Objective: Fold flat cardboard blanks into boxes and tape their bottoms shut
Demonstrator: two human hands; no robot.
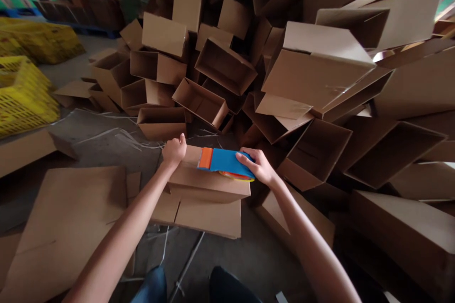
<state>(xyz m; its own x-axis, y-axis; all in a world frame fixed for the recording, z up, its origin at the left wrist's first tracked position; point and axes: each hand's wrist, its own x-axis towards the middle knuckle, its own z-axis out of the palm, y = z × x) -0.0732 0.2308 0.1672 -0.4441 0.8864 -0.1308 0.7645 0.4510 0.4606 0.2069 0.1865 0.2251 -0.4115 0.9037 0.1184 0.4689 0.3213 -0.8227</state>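
A cardboard box [209,183] with its flaps folded together stands on flat cardboard sheets [209,215] in front of me. My right hand [261,165] is wrapped round a blue and orange tape dispenser [229,161], which lies along the top of the box. A roll with a yellow edge peeks out under the dispenser. At the box's left end my left hand [175,150] is closed, thumb up, against the cardboard; what lies under its fingers is hidden.
A large heap of open cardboard boxes [227,66] fills the far side and the right. Yellow plastic crates [26,97] stand at the left. Flat cardboard [71,227] lies at the lower left. White strapping strips [124,138] are scattered on the floor.
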